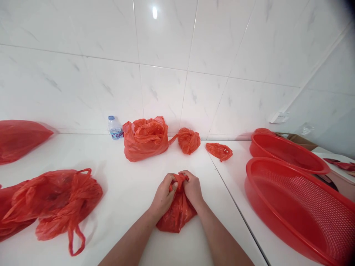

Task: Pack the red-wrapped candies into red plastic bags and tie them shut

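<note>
A red plastic bag (179, 216) lies on the white table in front of me, its gathered top pinched between both hands. My left hand (164, 194) is closed on the left side of the top, thumb uppermost. On the right side, my right hand (193, 189) grips the same bunched plastic with curled fingers. Its lower part spreads below my wrists; whatever is inside cannot be made out. Behind my hands stands a fuller red plastic bag (145, 142) with crumpled plastic at its mouth. A round knotted red bag (189, 141) and a small flat crumpled one (219, 151) are beside it.
A small water bottle (115, 128) stands near the tiled wall. Large filled red bags (55, 199) lie at left, one with loop handles. Two red plastic baskets (288, 207) occupy the right, with a cardboard box (298, 139) behind. A seam (235, 203) runs across the tabletop.
</note>
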### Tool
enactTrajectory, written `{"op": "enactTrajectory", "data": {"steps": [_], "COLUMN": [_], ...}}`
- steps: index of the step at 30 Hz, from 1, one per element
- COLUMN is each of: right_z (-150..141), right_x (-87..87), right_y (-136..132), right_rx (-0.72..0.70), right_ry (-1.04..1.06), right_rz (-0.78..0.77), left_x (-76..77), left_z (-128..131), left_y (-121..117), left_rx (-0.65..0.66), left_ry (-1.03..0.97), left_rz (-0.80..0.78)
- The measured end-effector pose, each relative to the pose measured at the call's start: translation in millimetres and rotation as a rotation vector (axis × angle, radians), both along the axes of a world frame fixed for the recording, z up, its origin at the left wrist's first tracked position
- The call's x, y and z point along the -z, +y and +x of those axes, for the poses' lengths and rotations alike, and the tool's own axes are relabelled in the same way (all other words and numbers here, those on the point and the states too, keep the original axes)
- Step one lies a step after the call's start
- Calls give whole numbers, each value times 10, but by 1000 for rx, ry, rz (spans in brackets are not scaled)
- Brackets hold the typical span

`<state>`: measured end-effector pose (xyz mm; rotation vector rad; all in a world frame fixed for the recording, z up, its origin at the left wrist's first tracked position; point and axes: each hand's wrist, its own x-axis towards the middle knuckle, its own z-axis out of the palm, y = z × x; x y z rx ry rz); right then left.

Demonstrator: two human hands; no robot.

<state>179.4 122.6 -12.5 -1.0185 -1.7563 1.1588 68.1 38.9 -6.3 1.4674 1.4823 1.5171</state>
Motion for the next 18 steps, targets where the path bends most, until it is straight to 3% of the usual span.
{"op": "enactTrajectory", "data": {"steps": [7,13,15,18], "right_z": [20,9,5,22], "right_x": [-9,-57,-84,-96], "right_y": [-2,-11,-10,13], "right_rx": [42,-80,-163,-311], "right_ry": [37,119,193,419], "right_rz": [2,-62,-121,-354], "left_x": [27,50,71,86], "left_z": [-43,-62,-79,-113], "left_y": [10,23,31,34], "left_rx": [-66,-142,-190,-214], "left_ry": [171,301,321,332], "left_rz": [-3,-43,-48,-51]}}
